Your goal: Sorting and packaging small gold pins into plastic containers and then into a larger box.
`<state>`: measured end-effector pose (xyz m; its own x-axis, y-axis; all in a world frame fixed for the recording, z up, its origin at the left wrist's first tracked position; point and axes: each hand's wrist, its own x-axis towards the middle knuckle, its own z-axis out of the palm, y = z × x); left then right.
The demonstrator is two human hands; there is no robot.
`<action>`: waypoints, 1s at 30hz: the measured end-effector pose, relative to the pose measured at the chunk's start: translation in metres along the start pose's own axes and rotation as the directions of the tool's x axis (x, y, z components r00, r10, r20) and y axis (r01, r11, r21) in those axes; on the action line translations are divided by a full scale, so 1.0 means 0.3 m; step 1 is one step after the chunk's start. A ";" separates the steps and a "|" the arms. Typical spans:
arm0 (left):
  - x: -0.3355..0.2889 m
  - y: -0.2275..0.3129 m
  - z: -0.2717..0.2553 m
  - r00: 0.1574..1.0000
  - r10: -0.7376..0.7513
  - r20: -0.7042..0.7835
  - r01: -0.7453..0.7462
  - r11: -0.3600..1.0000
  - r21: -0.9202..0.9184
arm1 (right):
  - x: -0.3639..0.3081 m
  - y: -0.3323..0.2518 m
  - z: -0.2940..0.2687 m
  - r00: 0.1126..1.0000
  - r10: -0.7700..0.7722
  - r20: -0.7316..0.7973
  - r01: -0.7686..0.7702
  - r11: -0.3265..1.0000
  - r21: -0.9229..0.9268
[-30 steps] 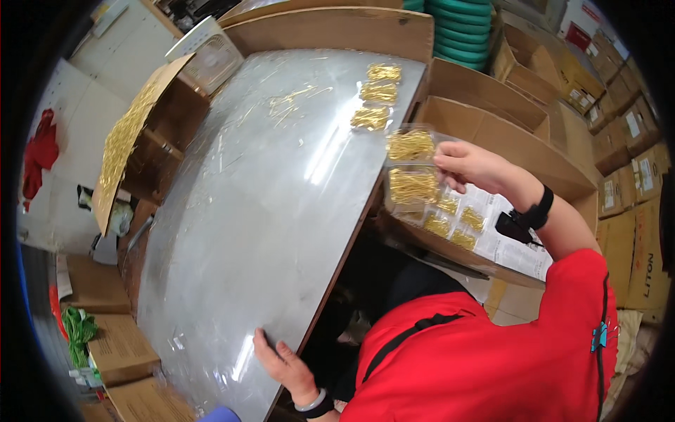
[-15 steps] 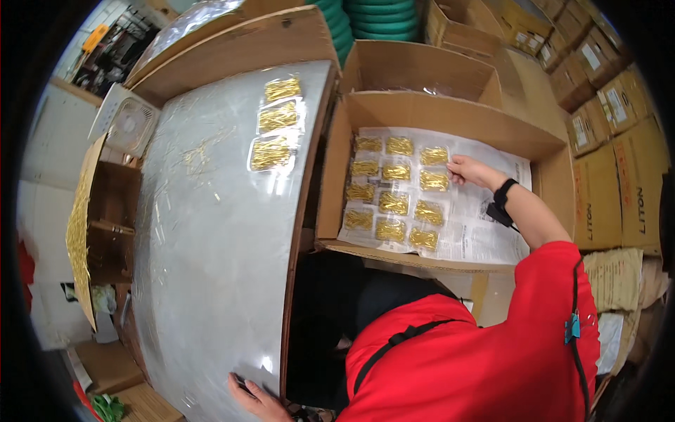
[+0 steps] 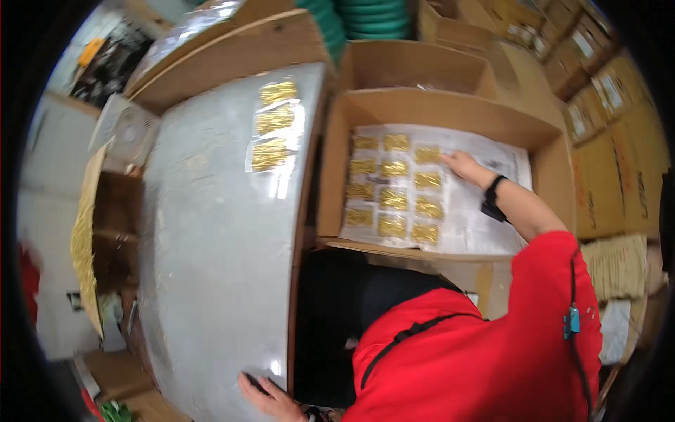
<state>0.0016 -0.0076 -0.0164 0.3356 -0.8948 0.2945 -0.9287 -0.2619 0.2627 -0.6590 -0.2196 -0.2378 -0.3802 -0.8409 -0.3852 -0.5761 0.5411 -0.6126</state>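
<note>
My right hand (image 3: 466,169) reaches into an open cardboard box (image 3: 450,105). Its fingers are closed at the right edge of a clear packet of thin gold-coloured sticks (image 3: 427,154), the farthest one in the right-hand column. Several similar packets (image 3: 393,199) lie flat in three columns on newspaper (image 3: 481,218) lining the box. At the near end of the grey tabletop (image 3: 218,281), my left hand (image 3: 267,399) rests palm down near the right edge, fingers apart, with nothing in it. Three more gold packets (image 3: 268,153) lie in a line at the table's far right.
Loose gold sticks (image 3: 200,156) are scattered on the table's far left. A white fan (image 3: 126,126) stands past its left side, near a gold-covered panel (image 3: 86,246). Another open box (image 3: 422,67) sits behind mine, beside green coils (image 3: 373,17). Stacked cartons (image 3: 622,176) line the right.
My right hand has shifted slightly left and away from me, to the edge of the farthest right-column packet. My left hand stays on the table, its fingers a little more spread. The view has tilted slightly.
</note>
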 end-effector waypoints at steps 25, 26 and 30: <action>-0.002 0.067 -0.020 0.998 -0.011 -0.063 0.001 0.988 -0.156 | -0.198 -1.345 0.006 0.868 -0.209 0.450 -0.094 0.820 0.564; -0.002 0.067 -0.023 0.998 -0.008 -0.064 -0.002 0.988 -0.152 | -0.207 -1.354 0.007 0.866 -0.220 0.449 -0.074 0.831 0.551; -0.001 0.064 -0.014 0.998 -0.004 -0.069 -0.007 0.988 -0.155 | -0.186 -1.359 0.032 0.832 -0.298 0.469 0.020 0.860 0.510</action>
<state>-0.0158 -0.0109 -0.0075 0.3493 -0.8667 0.3562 -0.8952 -0.1963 0.4002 -0.3960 -0.3934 0.0267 0.1942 -0.8656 -0.4615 -0.1339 0.4427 -0.8866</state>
